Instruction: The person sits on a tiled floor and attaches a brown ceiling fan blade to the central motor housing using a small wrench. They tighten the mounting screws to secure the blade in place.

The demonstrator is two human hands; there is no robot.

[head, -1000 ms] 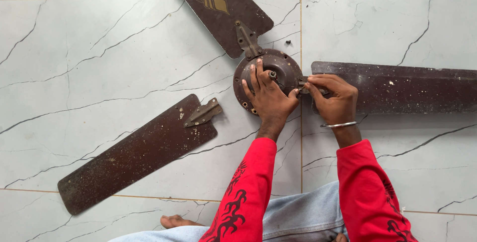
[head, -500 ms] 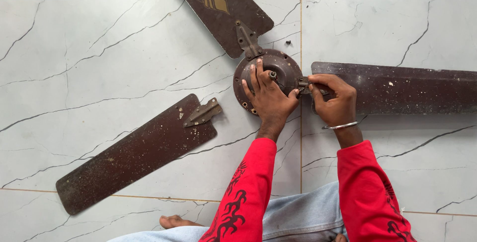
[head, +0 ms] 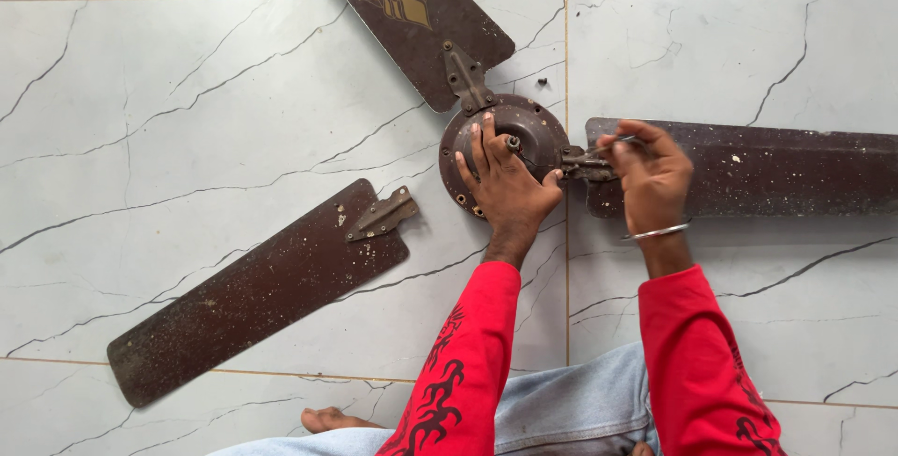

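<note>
Overhead view of a dismantled brown ceiling fan on a white marble-patterned tile floor [head: 187,91]. The left hand [head: 505,180] lies flat and spread on the round motor hub [head: 528,133], palm down, fingers extended toward the far side and thumb reaching right to the hub's edge; it presses on the hub rather than closing around anything. The right hand [head: 650,171] is curled, its fingertips pinched on a slim metal tool [head: 617,141] whose exact kind cannot be told, held just at the metal bracket [head: 587,164] that joins the hub to the right blade [head: 776,171]. A thin metal bangle [head: 659,231] circles the right wrist. Both forearms come up from the near edge in red sleeves [head: 468,362] printed with black flame-like shapes; the left forearm slants toward the far right, the right one rises almost straight. The right blade extends to the right edge, its surface speckled with pale spots. A second blade [head: 412,16], bearing a gold geometric ornament, runs from the hub toward the far left and is attached by its own bracket. A third blade [head: 253,292] lies detached, well apart to the near left of the hub, its bracket [head: 383,215] pointing toward the hub. Blue jeans [head: 571,409] and a bare foot [head: 327,419] show at the near edge.
</note>
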